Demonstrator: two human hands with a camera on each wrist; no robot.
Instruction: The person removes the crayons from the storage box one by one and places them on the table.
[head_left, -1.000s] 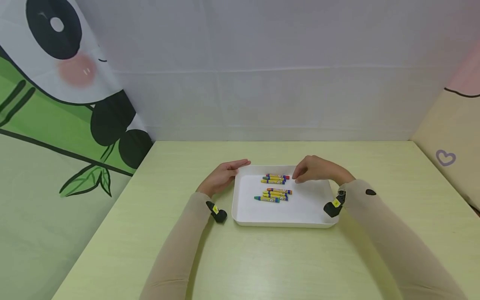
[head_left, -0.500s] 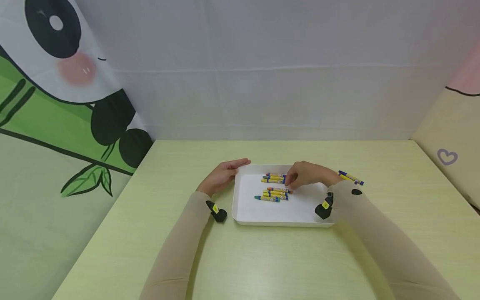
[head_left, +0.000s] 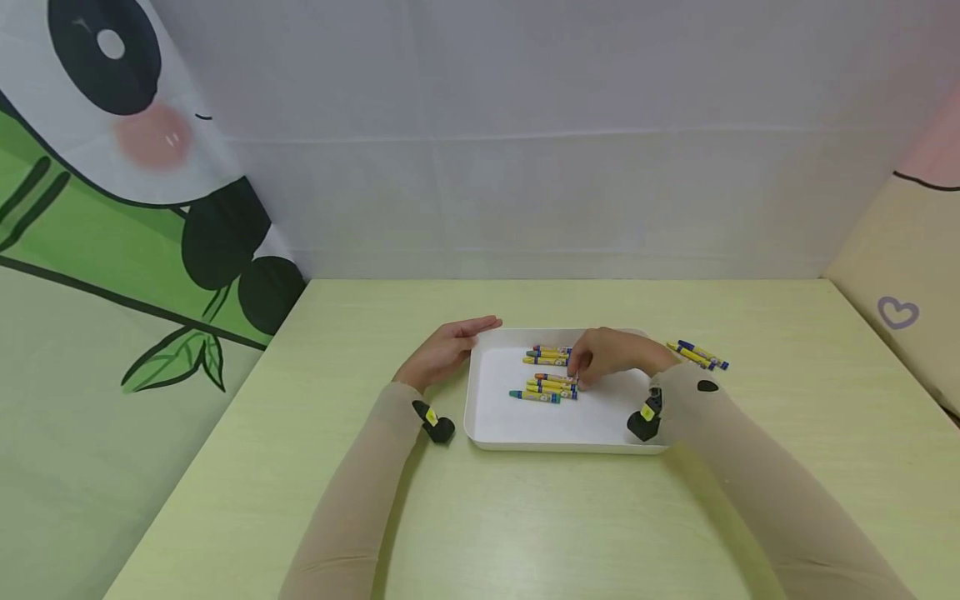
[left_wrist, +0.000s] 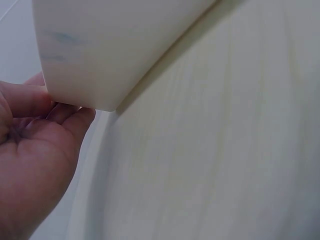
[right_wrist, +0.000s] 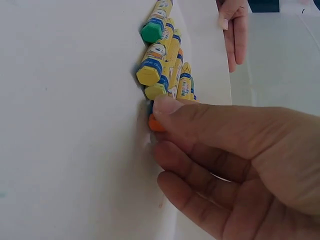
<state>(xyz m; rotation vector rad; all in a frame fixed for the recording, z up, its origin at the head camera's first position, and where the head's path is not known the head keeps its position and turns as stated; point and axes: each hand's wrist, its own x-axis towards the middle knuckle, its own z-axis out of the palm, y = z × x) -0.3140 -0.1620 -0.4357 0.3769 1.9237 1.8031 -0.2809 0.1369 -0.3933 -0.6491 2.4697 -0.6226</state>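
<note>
A white tray (head_left: 517, 429) holds two small rows of oil pastels with yellow wrappers. At its left back corner, my left hand (head_left: 442, 354) grips the rim, thumb on the edge and fingers outside; the left wrist view shows the thumb against the tray's outer wall (left_wrist: 110, 45). Over the right ends of the pastels, my right hand (head_left: 611, 350) pinches the orange oil pastel (right_wrist: 156, 123) between thumb and index finger. Beside it in the front row lie yellow pastels (right_wrist: 150, 72) and a green pastel (head_left: 535, 397). The back row (head_left: 547, 356) is partly covered by the right hand.
Several more oil pastels (head_left: 702, 354), one of them dark blue, lie on the pale wooden table (head_left: 570, 525) beyond my right wrist. Cloth with printed cartoon shapes hangs on the left and right, with a plain grey sheet (head_left: 555, 183) at the back.
My right hand has moved left and nearer, from beside the back row to the front row's right end. Pastels on the table behind the right wrist have come into view. My left hand stays put.
</note>
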